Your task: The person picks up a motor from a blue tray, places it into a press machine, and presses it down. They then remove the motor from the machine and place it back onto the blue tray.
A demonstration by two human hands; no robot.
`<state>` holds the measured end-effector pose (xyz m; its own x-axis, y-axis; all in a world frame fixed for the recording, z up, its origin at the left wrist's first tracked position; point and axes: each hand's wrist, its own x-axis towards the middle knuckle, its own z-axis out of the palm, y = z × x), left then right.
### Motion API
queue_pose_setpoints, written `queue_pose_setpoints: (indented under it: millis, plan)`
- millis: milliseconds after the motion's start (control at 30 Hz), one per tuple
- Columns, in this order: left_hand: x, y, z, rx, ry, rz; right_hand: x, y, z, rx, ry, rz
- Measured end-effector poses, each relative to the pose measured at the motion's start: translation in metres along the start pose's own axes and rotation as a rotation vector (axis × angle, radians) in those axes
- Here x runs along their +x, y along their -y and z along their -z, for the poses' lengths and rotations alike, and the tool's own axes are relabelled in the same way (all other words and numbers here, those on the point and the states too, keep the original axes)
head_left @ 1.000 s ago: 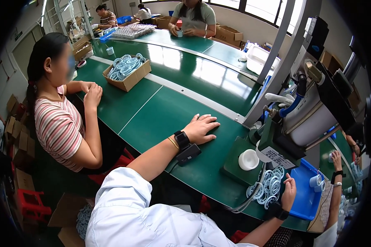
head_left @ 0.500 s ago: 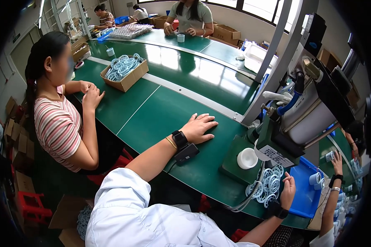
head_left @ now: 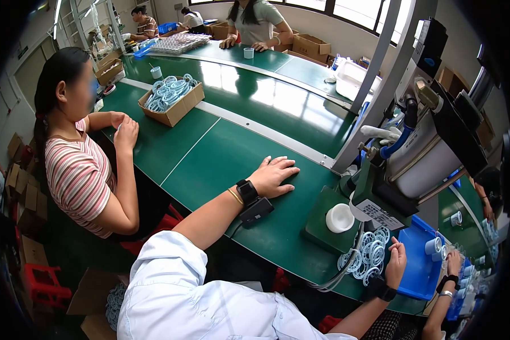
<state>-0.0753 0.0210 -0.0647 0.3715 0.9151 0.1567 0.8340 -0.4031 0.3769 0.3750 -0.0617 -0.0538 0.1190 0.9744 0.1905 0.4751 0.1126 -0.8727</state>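
My left hand (head_left: 273, 177) lies flat on the green worktable (head_left: 209, 164), fingers spread, holding nothing. My right hand (head_left: 395, 263) rests on its side with loosely bent fingers and nothing visible in them. It is between a pile of light-blue plastic rings (head_left: 369, 253) and a blue tray (head_left: 418, 277). Light-blue cups (head_left: 433, 246) stand at the tray's right side. Between my hands is a press machine (head_left: 419, 164). A round white holder (head_left: 340, 218) sits on its green base (head_left: 324, 231).
A cardboard box of light-blue rings (head_left: 173, 116) stands at the left. Beside it sits a person in a striped top (head_left: 85, 181), hands together. Across the conveyor another person stands behind a cup (head_left: 249, 53). A co-worker's hand (head_left: 453, 263) is right of the tray.
The co-worker's hand at the right has moved down, away from a cup on the line. The far person's hands have moved onto the table edge. Cups on the conveyor shifted slightly right. My hands stay still.
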Motion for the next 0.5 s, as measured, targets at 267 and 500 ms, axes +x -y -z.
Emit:
queue_pose_setpoints:
  millis: [267, 500]
  plan:
    - [-0.0007, -0.0015, 0.0018, -0.009, 0.011, 0.005, -0.0004, -0.0011, 0.0004, -0.006, 0.003, 0.007]
    - [-0.0013, -0.0022, 0.0023, -0.011, 0.002, 0.004, -0.0006, 0.0009, 0.0007, -0.001, -0.003, 0.01]
